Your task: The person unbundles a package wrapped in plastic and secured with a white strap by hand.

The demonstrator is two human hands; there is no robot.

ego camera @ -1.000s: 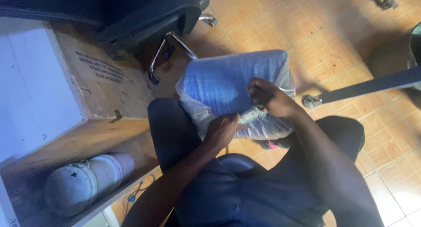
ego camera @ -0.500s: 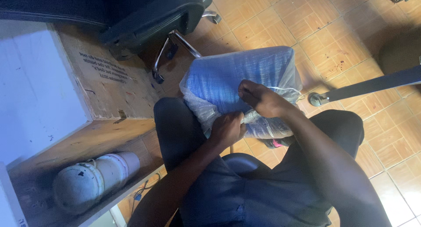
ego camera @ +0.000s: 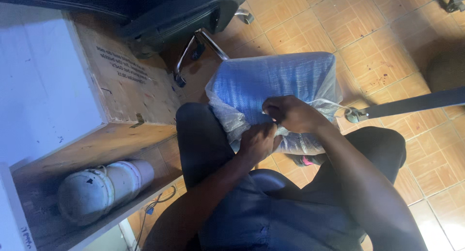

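So at this moment both hands were bunched up on the near edge of a blue bundle wrapped in clear plastic, which sat on the person's lap and stuck out past the knees over the tiled floor. The left hand was curled into a fist, fingers pressed together and gripping a gathered wad of the plastic wrap at the bundle's lower corner. The right hand sat just above and beside it, almost touching, fingers pinching the same crinkled plastic where it bunches at the edge. Couldn't tell if a knot or tie was in there, too scrunched. Beyond the hands, past the far side of the bundle, stood a black office chair with chrome legs. Off to the left hand's side was a wooden cabinet, with a whitish cylinder lying on its lower shelf. To the right hand's side a dark bar crossed the floor.
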